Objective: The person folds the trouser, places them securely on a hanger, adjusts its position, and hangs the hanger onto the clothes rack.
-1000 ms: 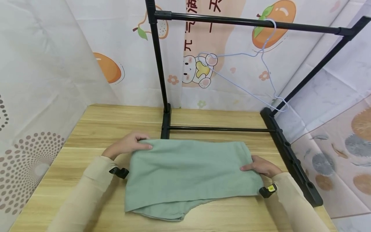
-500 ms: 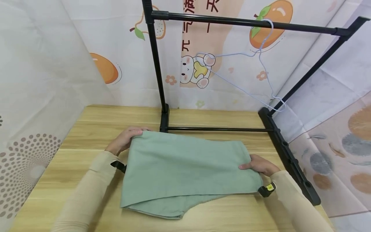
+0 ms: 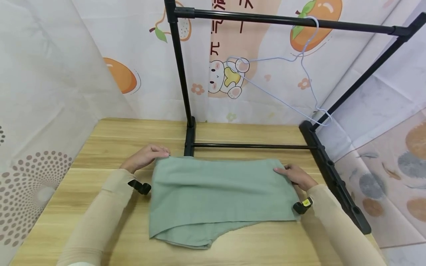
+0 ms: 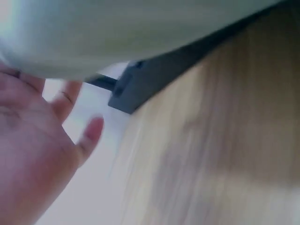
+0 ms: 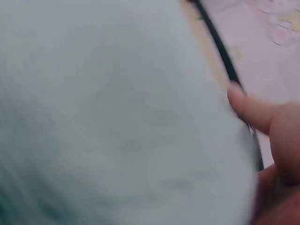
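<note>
I've got left hand (image 3: pixel 144 156) pinching far left corner of folded green trousers (image 3: pixel 219 192), right hand (image 3: pixel 297 175) gripping far right corner, above worktop (image 3: pixel 110 144)!

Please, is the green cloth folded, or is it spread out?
Folded. The green cloth has one layer over another, which sticks out at the near edge.

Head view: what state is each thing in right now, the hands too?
Green cloth: folded in layers, lower edges uneven.
Left hand: pinching the cloth's far left corner.
Right hand: pinching the cloth's right edge, thumb on top.
Black rack: standing upright on the wooden table.
Wire hanger: hooked over the rack's top bar, nothing on it.
Printed curtain: hanging behind the rack.
</note>
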Demonstrator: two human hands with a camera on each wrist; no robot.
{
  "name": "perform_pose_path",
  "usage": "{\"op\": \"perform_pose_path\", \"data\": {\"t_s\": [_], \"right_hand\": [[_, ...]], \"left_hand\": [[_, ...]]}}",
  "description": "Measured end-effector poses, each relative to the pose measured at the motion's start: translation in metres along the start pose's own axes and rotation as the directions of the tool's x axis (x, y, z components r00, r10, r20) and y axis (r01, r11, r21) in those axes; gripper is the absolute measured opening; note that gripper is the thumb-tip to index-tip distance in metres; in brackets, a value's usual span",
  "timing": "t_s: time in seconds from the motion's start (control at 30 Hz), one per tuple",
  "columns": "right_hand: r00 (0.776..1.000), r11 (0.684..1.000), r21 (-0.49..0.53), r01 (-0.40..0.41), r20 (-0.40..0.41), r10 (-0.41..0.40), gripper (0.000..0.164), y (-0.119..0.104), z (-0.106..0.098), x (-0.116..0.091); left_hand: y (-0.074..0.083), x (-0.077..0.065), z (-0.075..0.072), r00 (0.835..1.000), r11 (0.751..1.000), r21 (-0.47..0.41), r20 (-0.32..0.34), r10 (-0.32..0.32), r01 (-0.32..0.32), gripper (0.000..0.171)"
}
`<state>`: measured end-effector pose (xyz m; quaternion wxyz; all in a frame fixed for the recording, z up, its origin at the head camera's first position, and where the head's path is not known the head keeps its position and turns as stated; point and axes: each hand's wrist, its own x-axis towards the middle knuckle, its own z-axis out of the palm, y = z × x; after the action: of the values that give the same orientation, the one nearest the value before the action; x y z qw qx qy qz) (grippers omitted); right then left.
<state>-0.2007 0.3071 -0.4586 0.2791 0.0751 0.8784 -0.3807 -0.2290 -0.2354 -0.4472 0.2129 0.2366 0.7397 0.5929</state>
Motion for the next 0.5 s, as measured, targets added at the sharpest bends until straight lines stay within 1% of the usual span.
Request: {"op": "perform_pose_path", "data": {"t_s": [0.03, 0.07, 0.1, 0.13, 0.17, 0.23, 0.27, 0.3, 0.33, 0.37, 0.43, 0.5], "right_hand": [[0.999, 1.0, -0.011, -0.004, -0.039, 0.003, 0.076, -0.001, 0.001, 0.001], [0.997, 1.0, -0.021, -0.006, -0.079, 0.005, 0.072, -0.002, 0.003, 0.002], [0.994, 1.0, -0.027, -0.004, -0.111, 0.001, 0.067, -0.002, 0.004, 0.002], [0.989, 1.0, -0.03, -0.005, -0.146, 0.0, 0.062, -0.002, 0.006, 0.002], [0.984, 1.0, -0.022, -0.01, -0.177, 0.006, 0.058, -0.001, 0.006, 0.002], [0.974, 1.0, -0.009, -0.014, -0.224, 0.011, 0.05, 0.0, 0.007, 0.002], [0.973, 1.0, -0.004, -0.007, -0.231, 0.005, 0.047, 0.0, 0.007, 0.003], [0.975, 1.0, -0.008, -0.001, -0.224, -0.001, 0.046, 0.001, 0.006, 0.003], [0.979, 1.0, -0.005, -0.002, -0.206, 0.001, 0.044, 0.002, 0.005, 0.003], [0.983, 1.0, 0.001, -0.002, -0.182, 0.003, 0.042, 0.002, 0.003, 0.004], [0.992, 1.0, 0.031, -0.003, -0.13, 0.007, 0.039, 0.002, -0.002, 0.005], [0.996, 0.996, 0.085, -0.009, -0.089, 0.016, 0.04, 0.001, -0.006, 0.007]], "left_hand": [[-0.001, 0.001, 0.0, 0.998, 0.996, 0.076, -0.03, -0.051, 0.053, 0.026], [-0.001, 0.003, 0.002, 0.992, 0.982, 0.149, -0.075, -0.104, 0.114, 0.03], [-0.001, 0.004, 0.003, 0.98, 0.96, 0.216, -0.129, -0.151, 0.176, 0.034], [-0.002, 0.006, 0.004, 0.963, 0.936, 0.26, -0.189, -0.193, 0.239, 0.038], [-0.003, 0.008, 0.005, 0.941, 0.911, 0.284, -0.245, -0.233, 0.299, 0.043], [-0.006, 0.01, 0.006, 0.89, 0.873, 0.273, -0.335, -0.308, 0.405, 0.054], [-0.008, 0.011, 0.006, 0.874, 0.862, 0.26, -0.352, -0.336, 0.436, 0.061], [-0.011, 0.01, 0.005, 0.867, 0.852, 0.26, -0.348, -0.357, 0.455, 0.067], [-0.013, 0.01, 0.005, 0.864, 0.846, 0.252, -0.327, -0.382, 0.469, 0.071], [-0.017, 0.009, 0.003, 0.867, 0.844, 0.249, -0.298, -0.4, 0.475, 0.073], [-0.023, 0.004, 0.001, 0.872, 0.852, 0.218, -0.246, -0.424, 0.476, 0.07], [-0.028, -0.001, -0.002, 0.881, 0.872, 0.16, -0.192, -0.432, 0.462, 0.065]]}}
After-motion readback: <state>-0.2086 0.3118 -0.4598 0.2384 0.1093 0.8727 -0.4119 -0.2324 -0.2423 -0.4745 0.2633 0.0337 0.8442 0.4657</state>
